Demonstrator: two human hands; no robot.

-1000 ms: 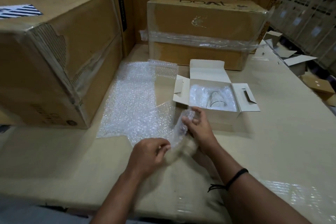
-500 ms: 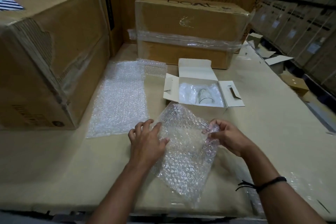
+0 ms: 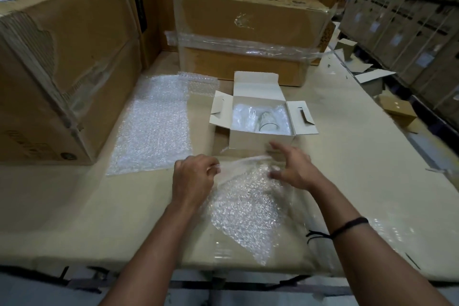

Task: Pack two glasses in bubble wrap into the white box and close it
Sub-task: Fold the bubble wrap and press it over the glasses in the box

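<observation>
The white box [image 3: 258, 140] stands open at the table's middle, flaps spread. Inside it lies a glass [image 3: 267, 122] on bubble wrap. In front of the box a loose sheet of bubble wrap [image 3: 246, 206] lies spread on the table. My left hand [image 3: 193, 179] pinches the sheet's upper left edge. My right hand [image 3: 293, 169] hovers over the sheet's upper right corner, fingers spread and blurred, holding nothing that I can see. No second glass shows.
Another bubble wrap sheet [image 3: 154, 126] lies flat left of the box. A large cardboard carton [image 3: 62, 62] stands at the left, a taped carton [image 3: 248, 32] behind the box. Small boxes [image 3: 397, 112] and stacked cartons fill the right side.
The sheet has come down flatter on the table. My left hand went from lying flat on it to pinching its edge. My right hand let go of the corner and opened.
</observation>
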